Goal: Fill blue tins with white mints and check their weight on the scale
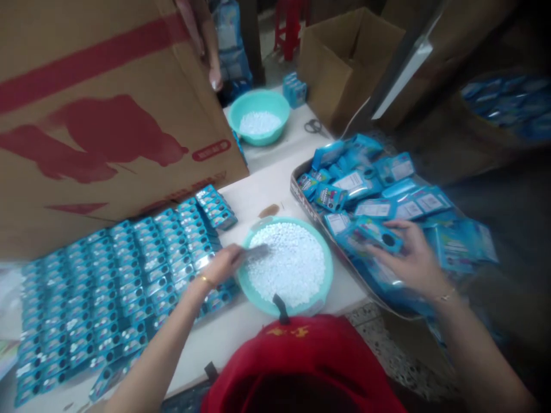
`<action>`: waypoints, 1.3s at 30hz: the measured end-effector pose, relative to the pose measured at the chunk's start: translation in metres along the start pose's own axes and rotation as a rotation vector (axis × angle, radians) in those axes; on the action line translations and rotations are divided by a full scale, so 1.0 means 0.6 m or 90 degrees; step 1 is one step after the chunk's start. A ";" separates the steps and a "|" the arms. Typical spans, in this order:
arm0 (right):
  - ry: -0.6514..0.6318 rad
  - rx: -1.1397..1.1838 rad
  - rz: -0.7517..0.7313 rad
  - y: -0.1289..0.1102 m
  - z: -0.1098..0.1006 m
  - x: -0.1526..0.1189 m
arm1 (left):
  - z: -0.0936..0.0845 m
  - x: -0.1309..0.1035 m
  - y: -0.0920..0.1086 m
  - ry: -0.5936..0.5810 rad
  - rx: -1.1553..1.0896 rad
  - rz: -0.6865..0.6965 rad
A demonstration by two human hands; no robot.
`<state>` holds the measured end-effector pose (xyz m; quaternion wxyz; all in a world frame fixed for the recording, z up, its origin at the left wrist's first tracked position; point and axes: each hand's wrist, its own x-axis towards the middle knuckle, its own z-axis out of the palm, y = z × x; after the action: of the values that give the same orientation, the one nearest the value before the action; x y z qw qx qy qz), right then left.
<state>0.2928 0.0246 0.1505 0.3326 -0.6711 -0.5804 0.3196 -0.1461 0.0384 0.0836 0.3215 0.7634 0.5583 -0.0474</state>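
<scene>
- Pinching a small blue pack (373,229) between thumb and fingers of the right hand (411,258) — at the heap of blue packets (355,183) in a shallow carton (305,205).
- Gripping a small grey tool (258,250) in the closed left hand (224,263), with its tip at white pellets (288,264) in a turquoise bowl (328,269).
- Probably light, thin-walled, slick; likely to dent under hard squeezing.
- Best taken by opposite edges, gently — cannot tell whether filled.

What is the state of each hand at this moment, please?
Left hand: closed on a greyish tool over the bowl of white pellets.
Right hand: closed on a blue box over the blue packs.
</scene>
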 end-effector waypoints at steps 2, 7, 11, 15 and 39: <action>-0.141 0.141 0.084 -0.014 0.003 -0.028 | 0.041 -0.028 0.028 -0.090 0.000 0.007; -0.427 0.407 0.322 -0.024 0.042 -0.110 | 0.165 -0.014 0.108 -0.093 -0.019 -0.032; -0.397 0.526 0.398 -0.020 0.085 -0.160 | 0.226 0.034 0.153 -0.049 -0.063 -0.032; -0.247 0.442 0.308 0.001 0.106 -0.171 | 0.223 0.037 0.153 -0.007 -0.121 -0.011; -0.138 -0.113 -0.295 0.012 0.211 -0.104 | -0.077 -0.061 0.315 -0.056 0.320 0.094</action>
<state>0.1860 -0.0282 0.0745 0.2726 -0.5084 -0.7767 0.2530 -0.0060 0.0016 0.2187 0.1481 0.8551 0.4575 -0.1939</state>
